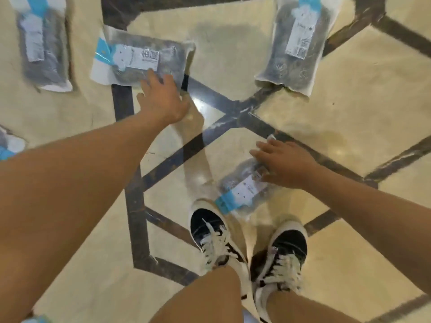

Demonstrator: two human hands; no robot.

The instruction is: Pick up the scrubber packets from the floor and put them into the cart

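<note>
Several clear scrubber packets with grey pads and blue-and-white labels lie on the glossy tiled floor. My left hand [163,99] reaches forward, its fingertips touching the near edge of a packet [142,59] at the upper middle, fingers apart. Lower down, my right hand [283,163] rests flat on top of a packet [242,187] lying just ahead of my shoes, fingers spread, not closed around it. Another packet [296,40] lies at the upper right and one more [43,43] at the upper left. The cart is out of sight.
My two black-and-white sneakers [247,248] stand at the bottom centre, close to the near packet. A packet's blue-and-white corner [9,145] shows at the left edge. Dark inlay strips [233,117] cross the cream floor.
</note>
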